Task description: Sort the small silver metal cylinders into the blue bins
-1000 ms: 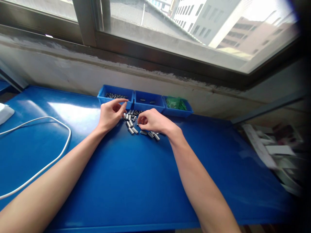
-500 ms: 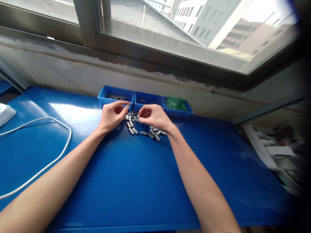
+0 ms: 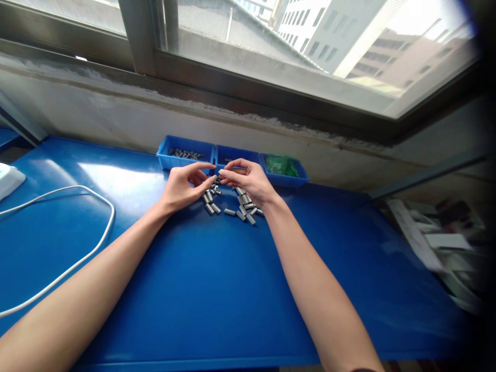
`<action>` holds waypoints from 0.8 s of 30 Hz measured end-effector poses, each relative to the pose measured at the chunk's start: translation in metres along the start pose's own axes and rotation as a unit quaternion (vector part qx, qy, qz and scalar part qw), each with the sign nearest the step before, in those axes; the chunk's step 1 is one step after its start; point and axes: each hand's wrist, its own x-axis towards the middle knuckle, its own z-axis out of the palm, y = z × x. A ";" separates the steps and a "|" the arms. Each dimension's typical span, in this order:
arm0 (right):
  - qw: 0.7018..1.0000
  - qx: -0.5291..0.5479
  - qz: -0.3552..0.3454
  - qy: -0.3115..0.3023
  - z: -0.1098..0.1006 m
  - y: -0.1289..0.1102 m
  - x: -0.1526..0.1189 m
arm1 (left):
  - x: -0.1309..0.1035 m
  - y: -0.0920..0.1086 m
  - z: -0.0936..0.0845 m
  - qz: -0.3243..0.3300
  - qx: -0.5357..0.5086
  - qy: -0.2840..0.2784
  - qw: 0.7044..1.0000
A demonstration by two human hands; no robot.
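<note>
My left hand hovers over a pile of short grey metal bars, thumb and index finger stretched out with a gap between their tips. Close beside it, my right hand has its thumb and fingertips pinched together. A small pale spot shows at that pinch; whether it is a part or a fingernail is unclear. Under and in front of the right hand lies a second group of metal bars. Small shiny metal pieces sit between the two groups, partly hidden by the fingers.
Three joined blue bins stand against the wall: a left bin with small metal screws, a middle bin mostly hidden, and a right bin with green bags. A white cable loops across the blue table at left.
Both hands have moved slightly up and closer together, away from the small pieces. My right hand has uncovered more bars in the right group.
</note>
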 end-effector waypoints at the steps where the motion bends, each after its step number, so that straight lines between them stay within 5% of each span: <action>1: 1.000 -0.011 -0.003 0.001 0.001 0.001 0.000 | 0.000 -0.001 0.000 0.003 0.004 -0.002 1.000; 18: 0.988 -0.136 -0.065 -0.033 0.005 0.007 0.005 | 0.000 -0.009 0.002 -0.021 -0.024 -0.033 0.999; 21: 0.979 -0.182 -0.079 -0.044 0.004 0.000 0.000 | 0.002 -0.010 0.001 -0.040 -0.056 0.006 0.998; 24: 0.941 -0.316 -0.098 -0.072 0.000 -0.010 -0.007 | 0.006 -0.013 -0.002 -0.065 -0.044 0.116 0.990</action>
